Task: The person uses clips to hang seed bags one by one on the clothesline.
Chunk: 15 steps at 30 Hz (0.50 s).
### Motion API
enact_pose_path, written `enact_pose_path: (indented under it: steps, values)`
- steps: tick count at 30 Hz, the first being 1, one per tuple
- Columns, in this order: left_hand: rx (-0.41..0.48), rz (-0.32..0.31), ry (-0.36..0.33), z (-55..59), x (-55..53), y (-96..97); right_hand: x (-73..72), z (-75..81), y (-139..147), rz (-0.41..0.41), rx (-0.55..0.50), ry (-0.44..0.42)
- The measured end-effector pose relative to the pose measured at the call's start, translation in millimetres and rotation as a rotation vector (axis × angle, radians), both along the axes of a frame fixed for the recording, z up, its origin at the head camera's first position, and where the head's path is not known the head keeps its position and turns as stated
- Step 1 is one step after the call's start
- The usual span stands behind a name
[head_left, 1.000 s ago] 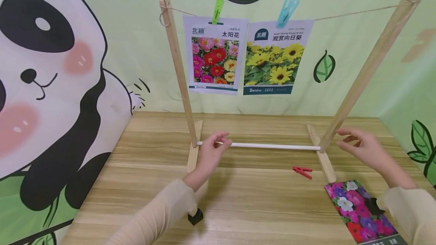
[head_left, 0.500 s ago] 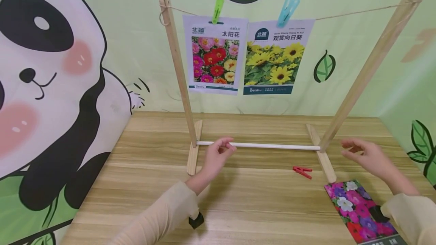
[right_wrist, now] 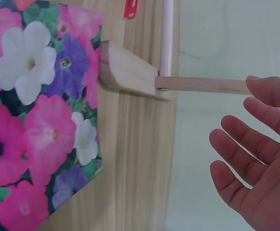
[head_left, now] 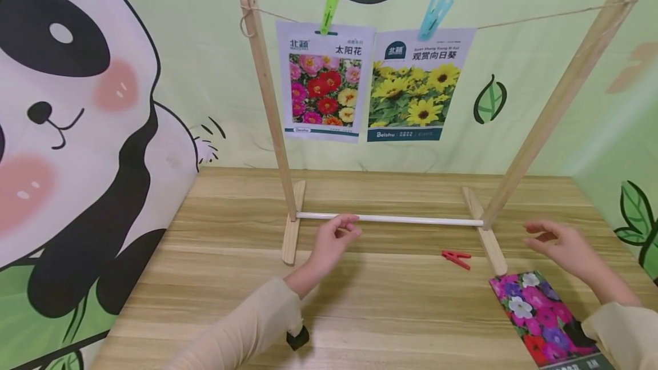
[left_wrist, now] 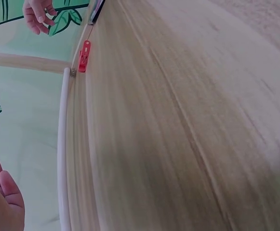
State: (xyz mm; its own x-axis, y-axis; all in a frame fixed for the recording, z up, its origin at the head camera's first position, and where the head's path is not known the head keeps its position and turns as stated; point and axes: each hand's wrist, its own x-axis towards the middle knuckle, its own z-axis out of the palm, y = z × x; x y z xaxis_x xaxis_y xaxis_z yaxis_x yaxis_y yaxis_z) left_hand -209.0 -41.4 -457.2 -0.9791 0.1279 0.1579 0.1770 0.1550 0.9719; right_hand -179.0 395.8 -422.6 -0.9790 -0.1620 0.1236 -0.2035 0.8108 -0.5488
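A flower packet (head_left: 545,318) lies on the table (head_left: 390,307), picture side up, in front of the right foot (head_left: 492,251). Its long axis slants from near right to far left; the dark printed band is at the end toward the person, and the far end is just beside the foot's tip, though whether they touch I cannot tell. A black block by the right cuff hides part of it. Beyond it, left of that foot, the red clip (head_left: 456,259) lies roughly along the rod's direction, joined end to the left, legs spread to the right.

The left hand (head_left: 335,242) is in front of the rod (head_left: 411,220) and apart from it, fingers loosely bent, thumb out, holding nothing. The right hand (head_left: 560,247) is in the air right of the right post (head_left: 565,101), fingers relaxed and parted, also holding nothing.

The rod joins two feet and two posts; the left post (head_left: 269,101) leans slightly. One string (head_left: 534,19) spans the tops, bearing two packets hung upright: the mixed-flower one (head_left: 325,96) under a green clip (head_left: 330,7), the sunflower one (head_left: 422,96) under a blue clip (head_left: 436,10). That makes three packets and three clips. Behind is a wall (head_left: 216,61) with one panda (head_left: 56,90).
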Motion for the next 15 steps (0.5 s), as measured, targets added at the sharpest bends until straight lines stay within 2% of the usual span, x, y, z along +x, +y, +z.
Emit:
enact_pose_path:
  steps: [8,15]
  values:
    - [-0.032,-0.043,-0.036,-6.9,2.3,4.0,4.1,-6.8,4,-0.002,-0.003,0.0]
    - [-0.062,-0.118,-0.013,-12.8,7.0,8.8,4.2,-9.3,8,-0.043,0.02,-0.062]
